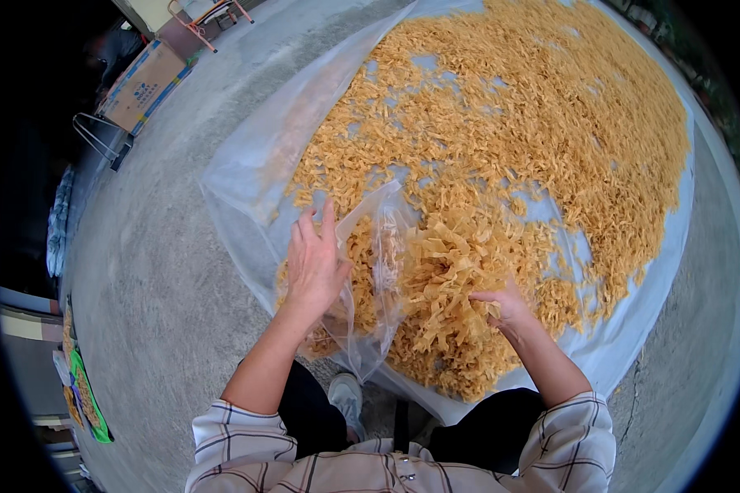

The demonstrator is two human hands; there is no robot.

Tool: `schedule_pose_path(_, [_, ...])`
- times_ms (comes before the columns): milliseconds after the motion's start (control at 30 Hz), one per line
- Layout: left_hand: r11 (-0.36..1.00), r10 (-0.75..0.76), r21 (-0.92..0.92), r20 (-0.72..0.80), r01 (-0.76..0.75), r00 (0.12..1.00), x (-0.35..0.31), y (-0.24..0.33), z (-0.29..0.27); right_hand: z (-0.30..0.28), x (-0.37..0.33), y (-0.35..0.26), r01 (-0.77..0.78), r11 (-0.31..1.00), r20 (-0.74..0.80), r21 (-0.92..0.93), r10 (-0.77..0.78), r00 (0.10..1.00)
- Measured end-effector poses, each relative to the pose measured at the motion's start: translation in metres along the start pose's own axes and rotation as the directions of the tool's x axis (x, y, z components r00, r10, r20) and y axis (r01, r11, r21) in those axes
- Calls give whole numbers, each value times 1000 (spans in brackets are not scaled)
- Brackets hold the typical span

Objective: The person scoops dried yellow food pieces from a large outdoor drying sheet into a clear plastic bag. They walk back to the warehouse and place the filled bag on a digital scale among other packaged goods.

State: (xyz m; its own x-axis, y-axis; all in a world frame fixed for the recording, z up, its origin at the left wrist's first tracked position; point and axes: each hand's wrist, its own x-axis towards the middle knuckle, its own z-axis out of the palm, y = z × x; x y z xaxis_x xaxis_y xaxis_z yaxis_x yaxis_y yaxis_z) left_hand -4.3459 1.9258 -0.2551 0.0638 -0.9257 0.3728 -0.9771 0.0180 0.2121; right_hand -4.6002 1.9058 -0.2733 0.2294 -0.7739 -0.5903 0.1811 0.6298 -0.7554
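Pale yellow dried strips [460,263] rise in a loose heap in front of me, seemingly close to the camera. At the heap's right side is my right hand [506,308], with one finger stretched over the strips and the others curled in among them, partly hidden. A clear plastic bag [386,255] stands at the left of the heap with strips showing through it. My left hand [314,267] is beside the bag's left edge, fingers raised and apart. Its thumb reaches to the bag's edge; whether it presses the plastic I cannot tell.
More dried strips [534,107] cover a large translucent plastic sheet [247,181] on the concrete floor [156,246]. A cardboard box [144,86] stands at the far left. A green-edged tray [90,398] lies at the left rim. My shoe [347,398] is near the sheet's near edge.
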Motion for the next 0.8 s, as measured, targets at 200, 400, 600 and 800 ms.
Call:
schedule_pose_path(200, [226,-320,-624,677,748,662,5,-60,6,89,69,65,-90,989,366,118,41,930])
schedule_pose_path(400, [-12,-332,-764,612,646,718,12,-35,-20,152,122,112,307,817,248,-488,-207,946])
schedule_pose_path(600, [-84,-415,-798,573,597,707,8,-41,-13,135,79,116,802,288,797,-523,-168,580])
schedule_pose_path(800, [-67,-396,-796,575,602,716,6,-46,-18,-5,95,-11,438,722,489,-536,-157,858])
